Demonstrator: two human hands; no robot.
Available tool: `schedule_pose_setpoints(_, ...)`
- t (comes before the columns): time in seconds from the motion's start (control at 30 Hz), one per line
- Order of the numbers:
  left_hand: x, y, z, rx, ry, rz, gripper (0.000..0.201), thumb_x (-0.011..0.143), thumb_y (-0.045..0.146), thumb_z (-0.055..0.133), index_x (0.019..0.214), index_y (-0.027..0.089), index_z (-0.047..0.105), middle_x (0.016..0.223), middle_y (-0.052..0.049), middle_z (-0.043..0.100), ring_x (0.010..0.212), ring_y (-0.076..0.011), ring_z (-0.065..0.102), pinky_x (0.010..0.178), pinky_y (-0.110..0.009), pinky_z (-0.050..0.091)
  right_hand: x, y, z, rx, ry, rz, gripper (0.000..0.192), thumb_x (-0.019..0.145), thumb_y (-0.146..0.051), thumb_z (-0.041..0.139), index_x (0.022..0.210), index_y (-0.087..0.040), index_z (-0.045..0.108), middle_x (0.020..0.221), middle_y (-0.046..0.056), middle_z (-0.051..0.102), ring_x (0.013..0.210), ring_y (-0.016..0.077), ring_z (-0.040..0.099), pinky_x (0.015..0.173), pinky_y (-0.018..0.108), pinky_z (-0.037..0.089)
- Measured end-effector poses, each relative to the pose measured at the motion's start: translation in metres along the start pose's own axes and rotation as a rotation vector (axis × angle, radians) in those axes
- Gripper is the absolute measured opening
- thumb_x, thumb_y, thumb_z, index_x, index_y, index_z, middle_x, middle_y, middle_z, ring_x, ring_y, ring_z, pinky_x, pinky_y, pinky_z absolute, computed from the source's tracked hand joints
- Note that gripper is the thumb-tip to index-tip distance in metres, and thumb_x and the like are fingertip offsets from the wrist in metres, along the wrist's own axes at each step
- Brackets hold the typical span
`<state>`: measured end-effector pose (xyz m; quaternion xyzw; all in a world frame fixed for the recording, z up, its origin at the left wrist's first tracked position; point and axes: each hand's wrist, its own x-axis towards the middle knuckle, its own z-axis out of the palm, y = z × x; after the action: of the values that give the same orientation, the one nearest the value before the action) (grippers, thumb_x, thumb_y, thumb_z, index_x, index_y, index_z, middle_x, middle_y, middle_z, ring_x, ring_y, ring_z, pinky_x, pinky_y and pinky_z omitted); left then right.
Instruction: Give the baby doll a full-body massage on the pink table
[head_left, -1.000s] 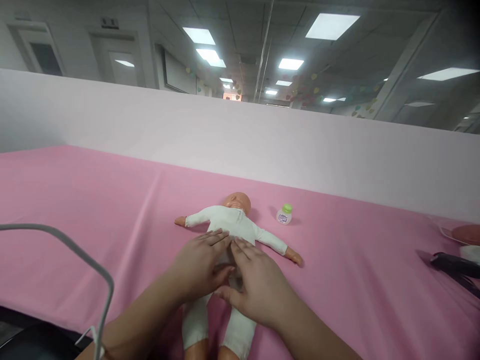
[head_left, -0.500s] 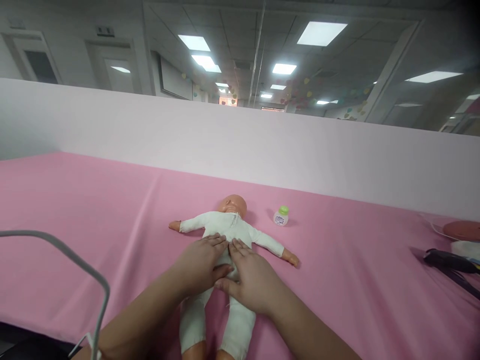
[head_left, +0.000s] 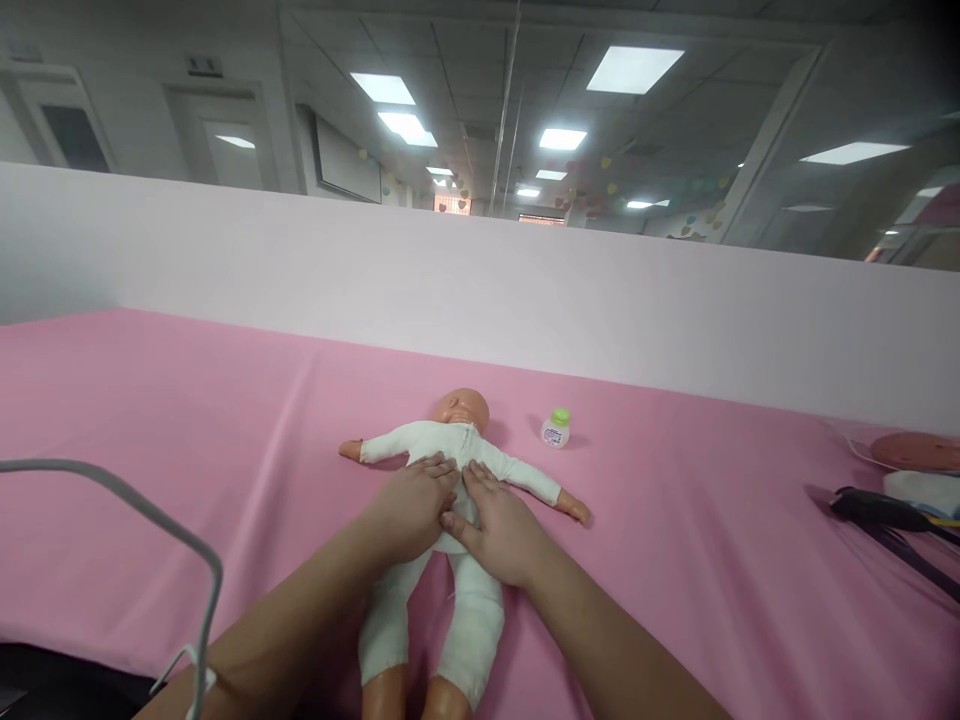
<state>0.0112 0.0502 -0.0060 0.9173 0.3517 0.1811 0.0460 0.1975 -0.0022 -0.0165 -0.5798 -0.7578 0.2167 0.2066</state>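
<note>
A baby doll [head_left: 461,590] with a white cloth body lies stretched out, its arms spread and its head at the far end. My left hand [head_left: 416,505] rests flat on the left side of the doll's back, fingers pointing toward its head. Beside it, my right hand [head_left: 499,525] lies flat on the right side of the back. The two thumbs are close together over the lower back. Both hands are open and press on the cloth without gripping it. A small clear bottle [head_left: 555,432] with a green cap stands to the right of the doll's head.
Pink cloth [head_left: 187,420] covers the table, with a low white wall [head_left: 480,290] behind it. A black-handled object [head_left: 881,510] with straps and a reddish-brown round item [head_left: 915,452] are at the right edge. A grey cable [head_left: 150,510] curves in at the left.
Both hands have slid up the doll's back toward its shoulders, uncovering more of its hips and upper legs. The view has shifted slightly.
</note>
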Motion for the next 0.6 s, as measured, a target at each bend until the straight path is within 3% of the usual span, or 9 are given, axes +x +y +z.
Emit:
schedule_pose_setpoints(0.1,-0.002,0.001,-0.002,0.005,0.014,0.03,0.052,0.089,0.016,0.054,0.139,0.018,0.066,0.143,-0.013,0.066,0.139,-0.0352,0.057,0.116,-0.052,0.045,0.001,0.002,-0.001,0.006,0.002,-0.009,0.097,0.095,-0.077,0.044,0.163,-0.009,0.029,0.171,0.016,0.024,0.16,0.029,0.02,0.13,0.043,0.019)
schedule_pose_setpoints(0.2,0.005,0.002,-0.011,0.036,0.0,0.032,0.05,0.092,0.014,0.048,0.139,0.013,0.065,0.144,-0.012,0.066,0.14,-0.0332,0.056,0.117,-0.048,0.045,0.003,0.005,-0.007,0.032,0.033,-0.006,0.097,0.093,-0.077,0.047,0.162,-0.011,0.031,0.17,0.016,0.027,0.159,0.0286,0.024,0.129,0.044,0.021)
schedule_pose_setpoints(0.37,0.027,-0.003,-0.022,0.101,0.058,-0.087,0.049,0.098,0.015,0.04,0.141,0.008,0.063,0.149,-0.016,0.061,0.144,-0.0315,0.052,0.12,-0.049,0.041,0.011,0.014,-0.017,0.067,0.144,0.016,0.094,0.095,-0.074,0.047,0.162,-0.01,0.032,0.17,0.015,0.028,0.159,0.0267,0.022,0.13,0.043,0.019)
schedule_pose_setpoints(0.6,0.029,0.0,-0.007,0.111,0.046,-0.036,0.046,0.096,0.013,0.042,0.134,0.007,0.067,0.142,-0.018,0.066,0.136,-0.034,0.059,0.115,-0.049,0.046,0.015,0.022,-0.012,0.107,0.027,-0.028,0.094,0.096,-0.075,0.045,0.164,-0.013,0.026,0.171,0.014,0.022,0.16,0.027,0.019,0.13,0.043,0.018)
